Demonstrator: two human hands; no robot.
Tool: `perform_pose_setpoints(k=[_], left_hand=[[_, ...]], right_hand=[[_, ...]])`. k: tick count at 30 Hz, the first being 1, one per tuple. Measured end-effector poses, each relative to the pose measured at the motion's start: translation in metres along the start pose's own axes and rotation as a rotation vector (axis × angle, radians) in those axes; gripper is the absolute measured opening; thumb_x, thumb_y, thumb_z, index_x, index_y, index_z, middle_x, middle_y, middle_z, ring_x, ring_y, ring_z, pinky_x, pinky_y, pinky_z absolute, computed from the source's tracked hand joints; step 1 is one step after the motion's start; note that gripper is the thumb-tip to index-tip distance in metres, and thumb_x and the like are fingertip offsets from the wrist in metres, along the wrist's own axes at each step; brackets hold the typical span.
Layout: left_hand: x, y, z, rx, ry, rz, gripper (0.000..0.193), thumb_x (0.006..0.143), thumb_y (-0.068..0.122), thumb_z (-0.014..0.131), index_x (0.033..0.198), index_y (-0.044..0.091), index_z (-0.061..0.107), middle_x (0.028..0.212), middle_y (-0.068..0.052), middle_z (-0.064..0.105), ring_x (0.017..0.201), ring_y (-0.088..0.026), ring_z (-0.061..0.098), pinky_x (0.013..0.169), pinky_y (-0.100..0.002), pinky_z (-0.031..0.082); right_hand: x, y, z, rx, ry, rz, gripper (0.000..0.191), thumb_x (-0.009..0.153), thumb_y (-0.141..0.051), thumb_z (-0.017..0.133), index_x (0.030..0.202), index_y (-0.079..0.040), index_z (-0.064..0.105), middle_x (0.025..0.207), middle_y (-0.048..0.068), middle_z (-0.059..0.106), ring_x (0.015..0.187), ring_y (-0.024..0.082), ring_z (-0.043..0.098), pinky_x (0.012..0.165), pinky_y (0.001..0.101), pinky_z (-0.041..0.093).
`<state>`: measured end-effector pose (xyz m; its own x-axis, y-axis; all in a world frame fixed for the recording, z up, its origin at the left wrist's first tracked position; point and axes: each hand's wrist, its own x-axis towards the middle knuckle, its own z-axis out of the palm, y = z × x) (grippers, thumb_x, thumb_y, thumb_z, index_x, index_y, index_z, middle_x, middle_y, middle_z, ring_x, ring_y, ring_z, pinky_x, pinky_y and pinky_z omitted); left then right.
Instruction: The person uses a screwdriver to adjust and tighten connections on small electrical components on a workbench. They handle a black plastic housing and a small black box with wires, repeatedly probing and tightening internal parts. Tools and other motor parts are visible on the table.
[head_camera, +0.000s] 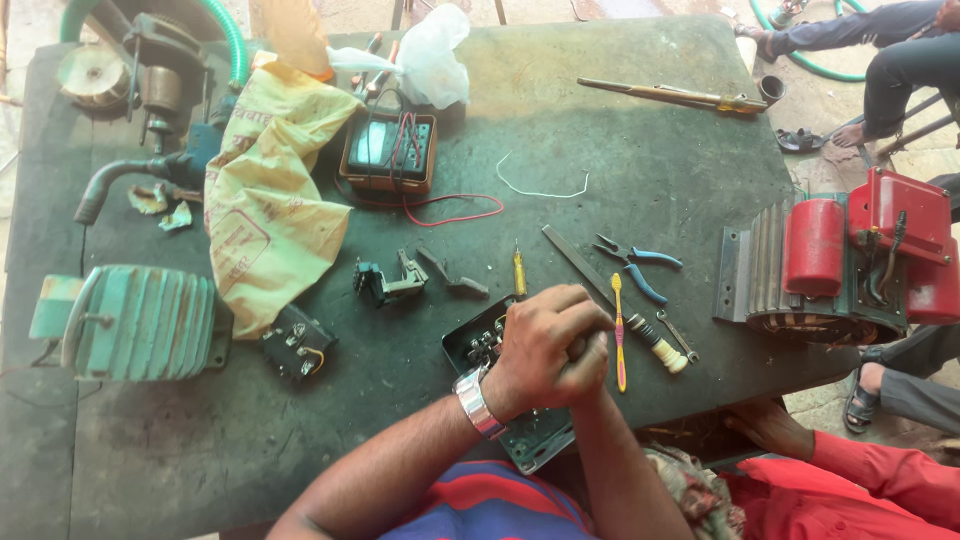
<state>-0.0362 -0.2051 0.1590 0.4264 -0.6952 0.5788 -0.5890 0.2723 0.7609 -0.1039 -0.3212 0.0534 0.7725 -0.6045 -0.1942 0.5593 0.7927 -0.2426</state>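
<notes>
My left hand (545, 345), with a silver watch on its wrist, is curled into a fist over an open dark metal switch box (530, 445) at the table's near edge. My right hand (592, 358) lies mostly hidden under the left; only a few fingers show, and its forearm comes up from the bottom. What the hands grip is hidden. Small terminals inside the box (485, 348) show just left of my fist. A pink and yellow toothbrush (619, 335) lies right beside my hands.
Blue-handled pliers (637, 265), a flat file (578, 262), a yellow screwdriver (519, 270) and a small wrench (679, 336) lie beyond the box. An orange-cased meter (390, 150), yellow bag (262, 195), teal motor (135, 322) and red motor (850, 260) surround them. Another person's hand (768, 426) rests at the table edge.
</notes>
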Motion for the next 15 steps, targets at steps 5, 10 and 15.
perform_pose_setpoints(k=[5, 10, 15], left_hand=[[0.011, -0.014, 0.007, -0.080, -0.049, 0.023, 0.013, 0.077, 0.012, 0.064, 0.088, 0.008, 0.068, 0.086, -0.008, 0.065, 0.080, -0.029, 0.067, 0.070, -0.040, 0.054], [0.022, -0.023, 0.005, -0.096, -0.085, 0.004, 0.014, 0.074, 0.015, 0.063, 0.086, 0.008, 0.069, 0.085, -0.008, 0.066, 0.079, -0.029, 0.067, 0.069, -0.039, 0.054], [0.033, -0.039, -0.008, -0.316, -0.289, 0.040, 0.013, 0.078, 0.016, 0.062, 0.086, 0.008, 0.068, 0.086, -0.008, 0.066, 0.083, -0.029, 0.069, 0.073, -0.039, 0.055]], right_hand=[[0.016, -0.001, 0.010, 0.246, 0.088, -0.049, 0.030, 0.100, -0.020, 0.048, 0.122, -0.005, 0.062, 0.100, 0.001, 0.064, 0.089, 0.008, 0.060, 0.083, 0.0229, 0.048], [0.037, -0.007, 0.010, 0.391, 0.092, -0.086, 0.040, 0.100, -0.016, 0.046, 0.133, -0.003, 0.064, 0.110, 0.004, 0.069, 0.097, 0.007, 0.064, 0.089, 0.0186, 0.049], [0.030, 0.008, -0.008, 2.471, -0.589, 0.151, 0.036, 0.105, -0.011, 0.040, 0.133, -0.001, 0.061, 0.100, 0.005, 0.061, 0.093, 0.008, 0.061, 0.078, 0.0158, 0.044]])
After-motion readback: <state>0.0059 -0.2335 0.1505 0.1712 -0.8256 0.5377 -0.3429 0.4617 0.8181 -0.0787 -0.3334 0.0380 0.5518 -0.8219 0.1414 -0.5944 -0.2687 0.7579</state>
